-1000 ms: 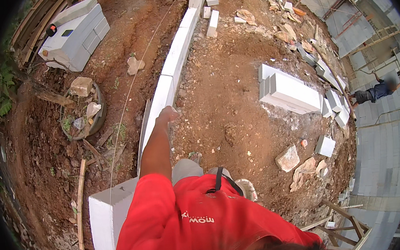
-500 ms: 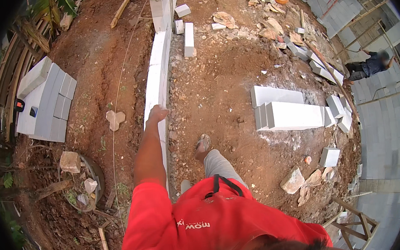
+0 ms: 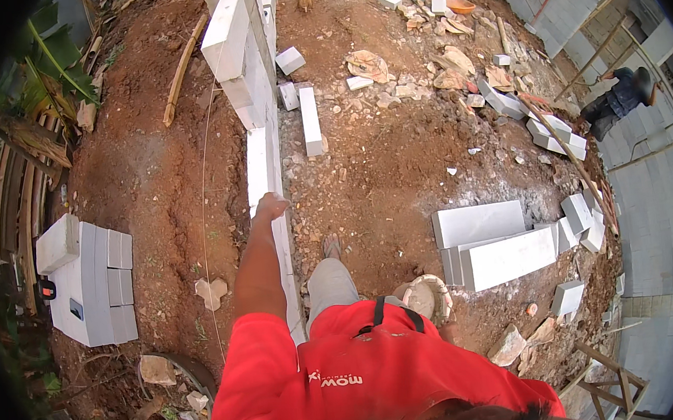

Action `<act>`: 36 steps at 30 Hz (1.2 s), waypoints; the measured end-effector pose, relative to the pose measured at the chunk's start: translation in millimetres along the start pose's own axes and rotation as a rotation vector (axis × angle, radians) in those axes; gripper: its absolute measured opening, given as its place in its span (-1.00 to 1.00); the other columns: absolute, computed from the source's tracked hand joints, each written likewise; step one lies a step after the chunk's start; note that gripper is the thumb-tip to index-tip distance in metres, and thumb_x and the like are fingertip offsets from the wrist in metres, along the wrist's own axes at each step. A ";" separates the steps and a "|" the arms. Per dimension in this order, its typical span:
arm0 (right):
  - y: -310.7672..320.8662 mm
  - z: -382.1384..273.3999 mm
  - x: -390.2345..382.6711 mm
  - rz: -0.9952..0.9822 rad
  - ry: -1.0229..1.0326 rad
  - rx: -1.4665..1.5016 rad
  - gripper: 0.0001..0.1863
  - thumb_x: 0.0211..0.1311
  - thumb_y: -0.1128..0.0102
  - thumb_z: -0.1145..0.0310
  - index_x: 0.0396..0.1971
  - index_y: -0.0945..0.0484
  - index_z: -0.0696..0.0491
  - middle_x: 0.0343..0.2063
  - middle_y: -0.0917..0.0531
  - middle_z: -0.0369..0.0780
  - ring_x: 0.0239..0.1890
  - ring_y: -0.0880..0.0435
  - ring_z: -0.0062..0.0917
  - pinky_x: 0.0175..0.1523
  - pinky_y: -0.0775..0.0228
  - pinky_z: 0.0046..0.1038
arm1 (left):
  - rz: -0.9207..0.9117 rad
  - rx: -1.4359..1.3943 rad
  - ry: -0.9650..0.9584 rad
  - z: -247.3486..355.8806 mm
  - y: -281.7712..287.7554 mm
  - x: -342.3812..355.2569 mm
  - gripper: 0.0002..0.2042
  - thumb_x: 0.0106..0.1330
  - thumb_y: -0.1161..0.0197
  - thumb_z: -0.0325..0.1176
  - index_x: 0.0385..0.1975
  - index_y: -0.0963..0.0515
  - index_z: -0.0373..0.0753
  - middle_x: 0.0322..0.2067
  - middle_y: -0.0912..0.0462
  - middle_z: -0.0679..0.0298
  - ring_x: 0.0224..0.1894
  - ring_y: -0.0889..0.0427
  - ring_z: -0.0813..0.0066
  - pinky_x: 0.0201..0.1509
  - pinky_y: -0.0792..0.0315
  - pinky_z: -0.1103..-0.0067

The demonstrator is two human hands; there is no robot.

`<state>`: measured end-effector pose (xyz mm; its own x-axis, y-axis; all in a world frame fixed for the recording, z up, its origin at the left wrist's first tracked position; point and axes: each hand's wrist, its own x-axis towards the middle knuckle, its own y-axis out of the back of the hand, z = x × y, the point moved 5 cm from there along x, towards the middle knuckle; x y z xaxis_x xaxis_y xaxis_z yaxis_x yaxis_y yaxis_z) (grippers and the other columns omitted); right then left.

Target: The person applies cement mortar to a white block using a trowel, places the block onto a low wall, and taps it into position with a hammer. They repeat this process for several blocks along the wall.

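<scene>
A low wall of white blocks [image 3: 260, 165] runs away from me, rising in steps at its far end. On its top my left hand [image 3: 272, 206] rests, its fingers curled closed at the right edge. Beside my right hip is a round bucket [image 3: 429, 296] with greyish stuff inside and a crusted rim. Only a bit of my right hand [image 3: 449, 331] shows, closed at the bucket's near side; my red shirt hides the rest.
Stacked white blocks [image 3: 509, 259] lie to the right, with another stack [image 3: 91, 287] carrying a phone [image 3: 77, 309] at the left. A string [image 3: 204, 181] runs along the wall's left. Rubble [image 3: 452, 64] litters the far right; a person [image 3: 619, 101] stands by the grey wall [image 3: 657, 214].
I have moved forward along the wall, my left hand still on its top. The bucket and part of my right hand have come into view at my right side.
</scene>
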<state>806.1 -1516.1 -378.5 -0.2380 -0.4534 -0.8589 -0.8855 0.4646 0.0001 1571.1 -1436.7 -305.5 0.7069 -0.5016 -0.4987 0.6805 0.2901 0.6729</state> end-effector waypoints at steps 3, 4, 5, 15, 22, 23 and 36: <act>-91.5 -3.4 21.4 -0.023 -0.025 -0.040 -0.86 0.30 0.11 0.33 -0.49 -0.27 -0.10 -0.64 -0.28 -0.38 -0.66 -0.21 -0.56 -0.53 -0.14 -0.44 | -0.033 0.088 0.050 13.6 28.8 80.7 -0.19 0.18 -0.43 -0.13 0.38 -0.29 -0.42 -0.17 -0.77 0.13 -0.27 -0.81 0.40 -0.27 -0.63 0.46; -123.0 -14.6 27.2 -0.021 -0.009 -0.031 -0.86 0.30 0.11 0.33 -0.49 -0.27 -0.10 -0.64 -0.27 -0.38 -0.66 -0.20 -0.56 -0.53 -0.14 -0.44 | -0.045 0.091 0.053 31.0 29.5 109.1 -0.18 0.16 -0.44 -0.11 0.37 -0.30 -0.42 -0.09 -0.75 0.08 -0.18 -0.80 0.32 -0.16 -0.63 0.42; -149.1 -25.5 33.0 -0.011 0.009 -0.025 -0.86 0.30 0.11 0.33 -0.49 -0.27 -0.10 -0.64 -0.27 -0.38 -0.66 -0.20 -0.56 -0.53 -0.14 -0.44 | -0.062 0.091 0.054 53.2 28.2 134.5 -0.16 0.14 -0.46 -0.08 0.37 -0.31 -0.43 -0.02 -0.73 0.02 -0.08 -0.79 0.25 -0.05 -0.64 0.38; -430.0 -93.5 63.4 -0.004 0.012 -0.045 -0.86 0.29 0.11 0.34 -0.50 -0.26 -0.10 -0.65 -0.26 -0.38 -0.66 -0.20 -0.55 -0.53 -0.13 -0.44 | 0.016 0.191 -0.048 241.3 138.6 347.0 -0.28 0.09 -0.47 0.05 0.13 -0.56 -0.41 0.09 -0.69 -0.09 0.14 -0.68 0.02 0.25 -0.54 0.35; -615.1 -114.9 93.3 -0.060 -0.042 -0.086 -0.86 0.29 0.11 0.34 -0.50 -0.26 -0.10 -0.66 -0.26 -0.39 -0.66 -0.20 -0.55 -0.53 -0.13 -0.44 | 0.107 -0.033 -0.112 280.0 191.4 548.5 -0.64 0.17 -0.47 -0.07 -0.30 -0.71 -0.30 -0.32 -0.80 0.17 -0.31 -0.79 0.25 -0.08 -0.63 0.42; -627.2 -127.3 103.3 -0.032 -0.030 -0.073 -0.86 0.29 0.11 0.34 -0.50 -0.25 -0.10 -0.66 -0.26 -0.39 -0.66 -0.19 -0.55 -0.53 -0.13 -0.44 | 0.019 -0.105 -0.100 308.2 180.8 569.0 -0.63 0.18 -0.47 -0.08 -0.27 -0.70 -0.31 -0.32 -0.80 0.16 -0.31 -0.79 0.27 -0.10 -0.63 0.42; -938.9 -246.9 183.5 -0.023 -0.062 -0.077 -0.85 0.28 0.10 0.34 -0.51 -0.24 -0.10 -0.67 -0.25 -0.39 -0.66 -0.19 -0.55 -0.53 -0.13 -0.44 | -0.024 -0.034 0.210 368.2 263.3 796.0 -0.33 0.07 -0.45 -0.07 0.06 -0.53 -0.50 -0.27 -0.78 0.00 -0.29 -0.80 0.20 -0.21 -0.66 0.37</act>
<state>1495.4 -2223.4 -409.7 -0.1941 -0.4146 -0.8890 -0.9193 0.3932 0.0173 2241.9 -2059.7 -324.1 0.7125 -0.3286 -0.6199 0.7014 0.3094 0.6422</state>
